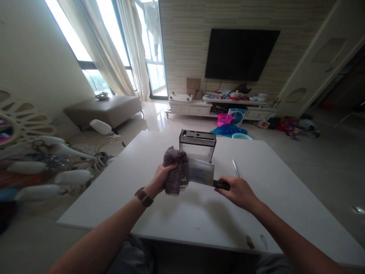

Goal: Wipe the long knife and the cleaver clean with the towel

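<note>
Gripping the cleaver (201,172) by its dark handle, the right hand (238,192) is closed around that handle, with the fingers curled over it. The broad blade is held flat-side toward the camera, above the table (199,217) and clear of its surface, just in front of the rack (197,144). The blade's left end is covered by the cloth (176,171), a brownish-grey bundle that is pressed against the steel. The cloth is clasped by the left hand (162,177), whose fingers are wrapped tightly around the bundle; a watch (144,197) is worn on that wrist.

The rack, a metal-framed box with slots in its top and clear sides, is stood upright on the table behind the cleaver. A thin knife (235,168) is laid flat on the table to the right of the rack, apart from both hands. Two small scraps (250,242) are seen near the table's front edge.

Beyond the table, a television (241,54) is mounted on the far wall above a low cabinet (196,108). A bench (105,110) is placed by the window at the left, and a pink basket (224,119) is set on the floor.
</note>
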`<state>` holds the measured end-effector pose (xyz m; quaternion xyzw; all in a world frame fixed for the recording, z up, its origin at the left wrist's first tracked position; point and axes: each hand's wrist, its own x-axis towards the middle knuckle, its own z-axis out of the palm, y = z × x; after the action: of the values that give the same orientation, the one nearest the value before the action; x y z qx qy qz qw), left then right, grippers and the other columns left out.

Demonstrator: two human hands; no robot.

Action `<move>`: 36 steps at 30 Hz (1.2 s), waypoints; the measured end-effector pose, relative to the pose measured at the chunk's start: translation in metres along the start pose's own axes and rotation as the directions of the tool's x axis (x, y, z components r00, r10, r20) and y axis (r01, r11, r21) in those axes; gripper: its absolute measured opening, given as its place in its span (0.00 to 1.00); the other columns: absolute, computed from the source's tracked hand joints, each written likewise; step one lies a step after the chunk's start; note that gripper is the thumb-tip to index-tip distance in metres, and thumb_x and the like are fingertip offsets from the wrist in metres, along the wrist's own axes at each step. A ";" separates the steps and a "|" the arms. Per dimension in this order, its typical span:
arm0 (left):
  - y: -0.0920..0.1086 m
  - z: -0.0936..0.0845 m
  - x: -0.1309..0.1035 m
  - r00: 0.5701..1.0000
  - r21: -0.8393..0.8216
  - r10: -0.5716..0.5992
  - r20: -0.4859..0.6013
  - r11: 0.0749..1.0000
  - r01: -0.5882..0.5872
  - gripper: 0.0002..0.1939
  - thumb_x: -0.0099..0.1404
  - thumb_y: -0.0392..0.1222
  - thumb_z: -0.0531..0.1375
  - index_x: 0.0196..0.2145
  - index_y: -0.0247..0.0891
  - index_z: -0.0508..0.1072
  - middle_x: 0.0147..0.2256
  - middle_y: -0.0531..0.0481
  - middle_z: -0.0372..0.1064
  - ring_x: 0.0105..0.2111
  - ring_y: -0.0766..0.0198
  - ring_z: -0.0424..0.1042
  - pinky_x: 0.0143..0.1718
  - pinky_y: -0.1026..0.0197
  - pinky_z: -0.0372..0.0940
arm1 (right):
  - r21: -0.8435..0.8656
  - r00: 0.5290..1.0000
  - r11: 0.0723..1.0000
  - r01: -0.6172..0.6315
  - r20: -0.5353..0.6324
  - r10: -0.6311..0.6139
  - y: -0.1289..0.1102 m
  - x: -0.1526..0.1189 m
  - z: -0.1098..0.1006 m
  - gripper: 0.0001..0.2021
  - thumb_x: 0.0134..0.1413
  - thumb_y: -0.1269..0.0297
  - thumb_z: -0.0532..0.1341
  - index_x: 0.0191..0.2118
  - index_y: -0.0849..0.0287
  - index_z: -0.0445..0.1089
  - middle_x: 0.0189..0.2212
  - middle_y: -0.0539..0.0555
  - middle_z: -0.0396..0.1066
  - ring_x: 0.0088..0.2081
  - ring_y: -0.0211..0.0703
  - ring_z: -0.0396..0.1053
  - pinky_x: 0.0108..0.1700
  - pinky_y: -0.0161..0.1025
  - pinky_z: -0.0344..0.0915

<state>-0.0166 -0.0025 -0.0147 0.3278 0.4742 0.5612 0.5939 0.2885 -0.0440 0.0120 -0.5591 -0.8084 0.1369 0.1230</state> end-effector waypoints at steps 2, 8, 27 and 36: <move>0.001 -0.001 -0.001 0.998 0.019 -0.014 0.058 1.000 0.012 0.25 0.48 0.43 0.75 0.43 0.31 0.79 0.41 0.36 0.81 0.37 0.50 0.81 0.41 0.53 0.76 | -0.031 1.000 0.999 0.009 -0.021 -0.009 0.000 0.000 0.000 0.10 0.59 0.52 0.63 0.38 0.52 0.76 0.35 0.52 0.79 0.36 0.48 0.75 0.35 0.38 0.59; 0.005 -0.006 0.002 0.993 0.094 -0.036 0.110 0.995 0.026 0.24 0.45 0.42 0.77 0.39 0.30 0.80 0.40 0.36 0.81 0.37 0.48 0.81 0.41 0.51 0.76 | -0.047 0.997 0.997 0.060 -0.036 -0.062 -0.002 -0.001 0.001 0.10 0.60 0.52 0.63 0.38 0.52 0.76 0.35 0.51 0.79 0.35 0.46 0.75 0.35 0.38 0.59; 0.020 0.009 -0.005 0.983 -0.231 0.025 -0.180 0.971 -0.067 0.13 0.52 0.32 0.70 0.38 0.28 0.78 0.32 0.39 0.81 0.28 0.53 0.80 0.35 0.51 0.79 | 0.065 0.991 0.995 0.081 -0.112 -0.074 -0.010 -0.014 0.007 0.10 0.60 0.52 0.64 0.39 0.52 0.76 0.34 0.52 0.79 0.35 0.49 0.75 0.35 0.39 0.63; 0.036 -0.026 0.010 0.995 -0.190 0.083 -0.049 0.977 -0.091 0.18 0.52 0.38 0.72 0.40 0.28 0.79 0.37 0.38 0.81 0.33 0.52 0.81 0.39 0.54 0.78 | 0.005 0.984 0.998 0.058 -0.167 -0.056 -0.006 -0.014 0.006 0.10 0.58 0.53 0.65 0.39 0.51 0.77 0.36 0.52 0.80 0.36 0.49 0.77 0.36 0.40 0.63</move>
<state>-0.0543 0.0092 0.0080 0.2778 0.4149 0.6364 0.5880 0.2861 -0.0599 0.0081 -0.5446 -0.8102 0.0902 0.1970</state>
